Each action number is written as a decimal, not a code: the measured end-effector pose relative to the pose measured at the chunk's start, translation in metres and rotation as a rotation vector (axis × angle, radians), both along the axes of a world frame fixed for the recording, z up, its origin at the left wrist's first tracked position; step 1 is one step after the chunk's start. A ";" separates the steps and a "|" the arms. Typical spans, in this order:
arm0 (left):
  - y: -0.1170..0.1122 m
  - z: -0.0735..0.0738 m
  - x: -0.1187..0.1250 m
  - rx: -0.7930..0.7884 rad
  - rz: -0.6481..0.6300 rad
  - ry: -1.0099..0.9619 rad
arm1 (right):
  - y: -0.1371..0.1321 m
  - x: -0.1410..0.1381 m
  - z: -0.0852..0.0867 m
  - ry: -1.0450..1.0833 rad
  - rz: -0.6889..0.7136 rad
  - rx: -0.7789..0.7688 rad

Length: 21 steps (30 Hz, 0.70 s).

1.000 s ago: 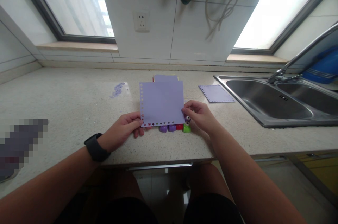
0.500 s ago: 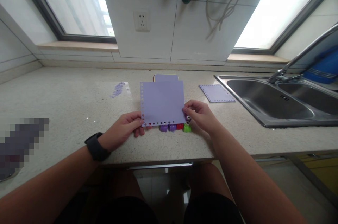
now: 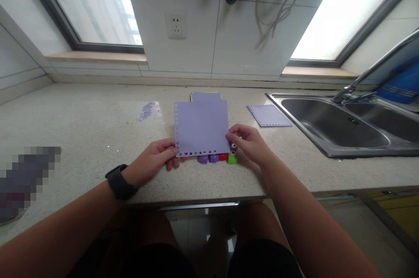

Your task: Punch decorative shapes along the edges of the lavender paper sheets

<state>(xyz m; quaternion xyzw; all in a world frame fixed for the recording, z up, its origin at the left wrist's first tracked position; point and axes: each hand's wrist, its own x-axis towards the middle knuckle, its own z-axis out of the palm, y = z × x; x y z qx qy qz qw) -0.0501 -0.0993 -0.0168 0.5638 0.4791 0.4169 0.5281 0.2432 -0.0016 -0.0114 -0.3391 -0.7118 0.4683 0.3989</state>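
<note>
A lilac paper sheet (image 3: 201, 127) with small shapes punched along its left and bottom edges is held up over the countertop (image 3: 81, 138). My left hand (image 3: 153, 161) pinches its lower left corner. My right hand (image 3: 249, 142) is closed at the sheet's lower right corner, gripping a small punch (image 3: 233, 147) there. Below the sheet's bottom edge sits a row of little punches: two purple (image 3: 208, 158), a red (image 3: 223, 156) and a green (image 3: 232, 159). A black watch (image 3: 119, 182) is on my left wrist.
A second punched lilac sheet (image 3: 269, 115) lies to the right, beside a steel sink (image 3: 334, 127) with a tap (image 3: 366, 75). More paper (image 3: 206, 96) lies behind the held sheet. Lilac scraps (image 3: 145, 111) lie at left. A wall socket (image 3: 176, 26) is behind.
</note>
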 end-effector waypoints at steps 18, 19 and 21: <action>0.001 -0.002 -0.001 0.006 -0.003 -0.022 | -0.001 -0.001 0.002 0.028 -0.006 -0.011; 0.001 -0.002 -0.001 0.004 -0.003 -0.024 | -0.001 -0.001 0.002 0.030 -0.003 -0.011; 0.000 -0.002 -0.001 -0.001 -0.002 -0.028 | -0.001 -0.001 0.001 0.031 0.000 -0.010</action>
